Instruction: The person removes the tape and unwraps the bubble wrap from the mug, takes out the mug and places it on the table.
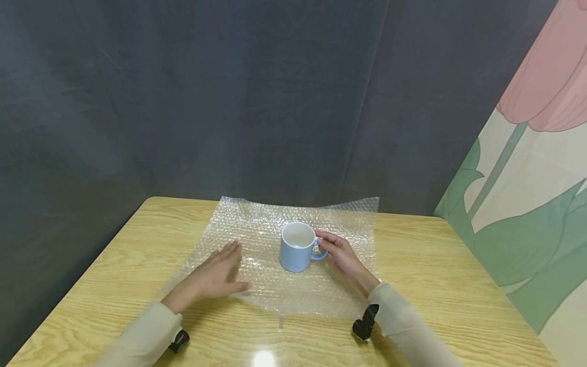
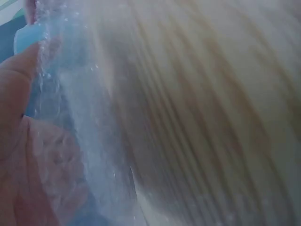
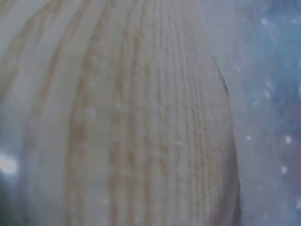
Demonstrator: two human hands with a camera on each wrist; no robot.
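Note:
A light blue mug [image 1: 293, 257] with a white inside stands upright on a sheet of bubble wrap [image 1: 257, 219]. At its right side, my right hand [image 1: 341, 257] pinches the handle between thumb and fingers. My left hand [image 1: 213, 275] is spread with fairly straight fingers at the left part of the sheet, apart from the mug. In the left wrist view, the bubble wrap [image 2: 94, 117] rises beside my left hand [image 2: 14, 99], and a blurred light blue patch shows behind it. The right wrist view catches blurred bubble wrap [image 3: 258, 132] at its right; the right hand is unclear there.
Under the sheet is a wood-grain table [image 1: 422, 275]. A small pinkish strip [image 1: 281, 322] lies at the sheet's near edge. Behind the table hangs a dark curtain [image 1: 275, 102], and a flower-patterned cloth [image 1: 527, 219] borders the right side.

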